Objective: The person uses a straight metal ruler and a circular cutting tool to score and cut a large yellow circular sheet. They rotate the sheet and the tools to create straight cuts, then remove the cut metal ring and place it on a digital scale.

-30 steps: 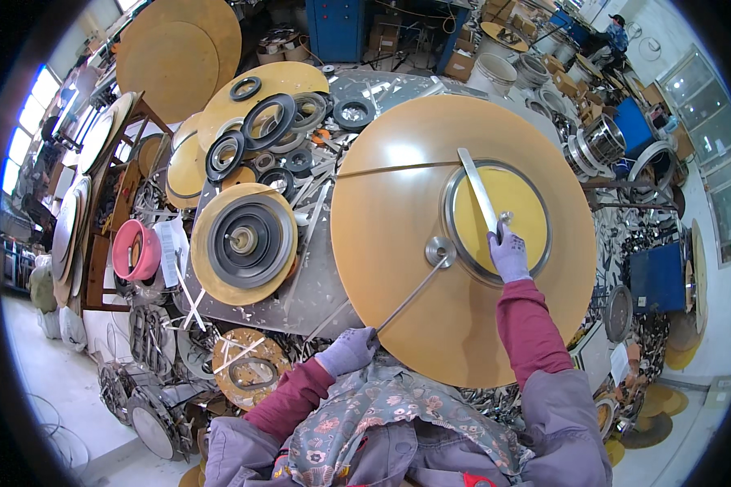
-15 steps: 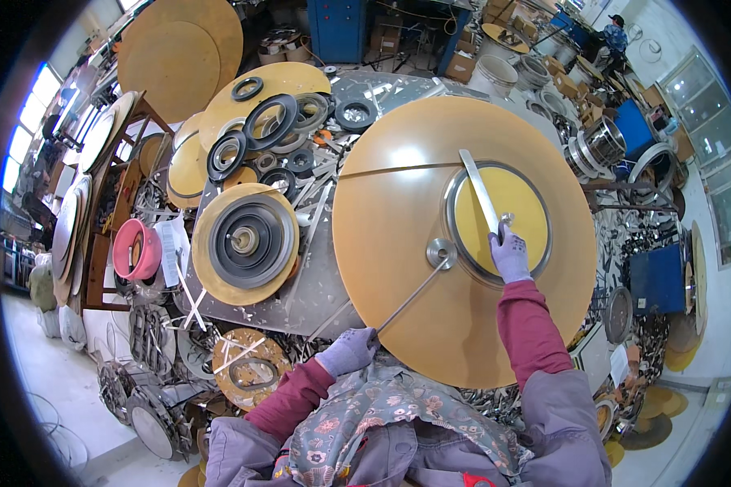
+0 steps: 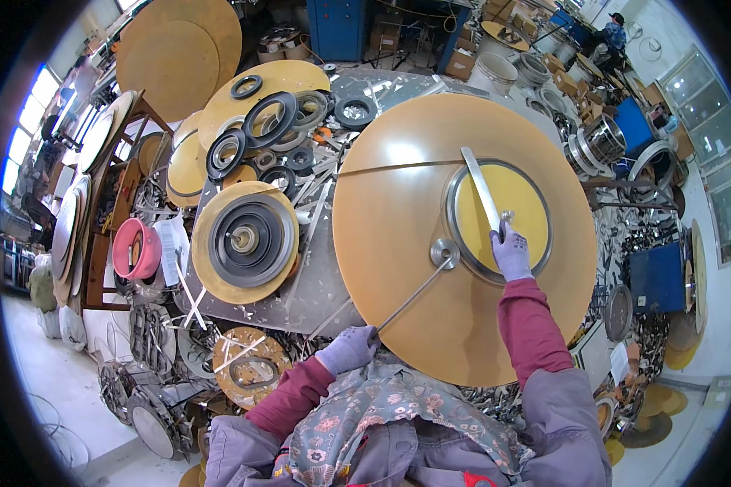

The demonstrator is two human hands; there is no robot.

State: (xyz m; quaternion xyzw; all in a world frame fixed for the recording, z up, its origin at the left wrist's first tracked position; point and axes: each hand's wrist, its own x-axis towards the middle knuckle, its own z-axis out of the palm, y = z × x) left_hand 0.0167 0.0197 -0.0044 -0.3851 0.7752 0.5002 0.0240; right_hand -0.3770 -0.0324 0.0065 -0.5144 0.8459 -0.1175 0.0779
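A large tan disc (image 3: 398, 316) lies before me, with a smaller yellow disc (image 3: 521, 195) framed by a dark ring on its right half. My gloved left hand (image 3: 351, 349) is closed round the near end of a thin metal rod (image 3: 410, 300). The rod's far end meets a small round metal hub (image 3: 444, 254) on the tan disc. My gloved right hand (image 3: 512, 252) is closed at the lower end of a flat metal bar (image 3: 481, 188), beside a small shiny knob (image 3: 508, 216). The bar slants across the yellow disc's left side.
To the left, a round base carries dark stacked rings (image 3: 252, 239). Loose rings (image 3: 272, 119) and metal strips litter the grey table (image 3: 244, 307). A pink bowl (image 3: 136, 249) stands farther left, a blue box (image 3: 656, 278) at the right. Someone (image 3: 613, 39) is in the far right background.
Almost nothing differs. The flat bar and the hub have shifted very slightly to the right; both hands keep their grips.
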